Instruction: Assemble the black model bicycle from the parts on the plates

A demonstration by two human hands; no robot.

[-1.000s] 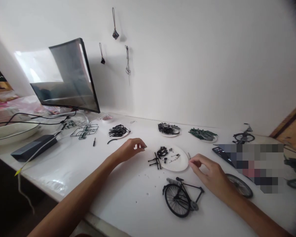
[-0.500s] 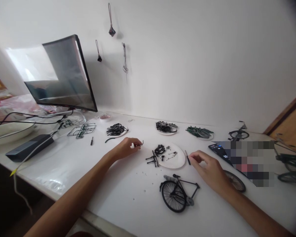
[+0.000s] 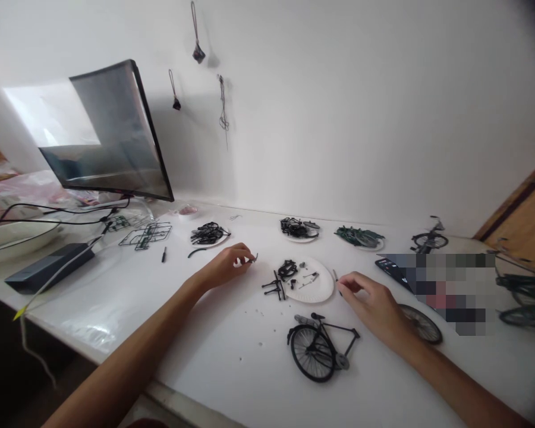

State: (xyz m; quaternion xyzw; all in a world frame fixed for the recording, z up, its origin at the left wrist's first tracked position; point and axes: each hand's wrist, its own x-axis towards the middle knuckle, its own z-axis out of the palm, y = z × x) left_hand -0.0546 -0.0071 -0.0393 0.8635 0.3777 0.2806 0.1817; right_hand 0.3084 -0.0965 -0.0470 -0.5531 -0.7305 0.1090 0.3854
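My left hand (image 3: 232,263) is pinched closed on a small dark curved piece (image 3: 254,258), held just left of the paper plate (image 3: 323,291). At the plate's right edge, my right hand (image 3: 370,303) has thumb and fingers closed on the dark handle of a slim screwdriver (image 3: 336,276), its thin shaft pointing away from me. Small grey and black parts (image 3: 310,277) lie on the plate. Black frame-like parts (image 3: 274,286) rest at its left edge. Nearer me, a partly built model bicycle (image 3: 316,351) lies on its side, with one spoked wheel fitted.
A loose wheel (image 3: 423,324) lies beside my right forearm, near a phone (image 3: 395,272). Plates of black parts (image 3: 208,233) and green parts (image 3: 360,236) line the back. Built model bicycles (image 3: 430,238) stand at right. A monitor (image 3: 116,137) and part frames (image 3: 147,236) are at left.
My right fingers have closed over the screwdriver's handle, more of which showed before. My left hand keeps its pinch on the curved piece, nearly in place. The view has shifted slightly.
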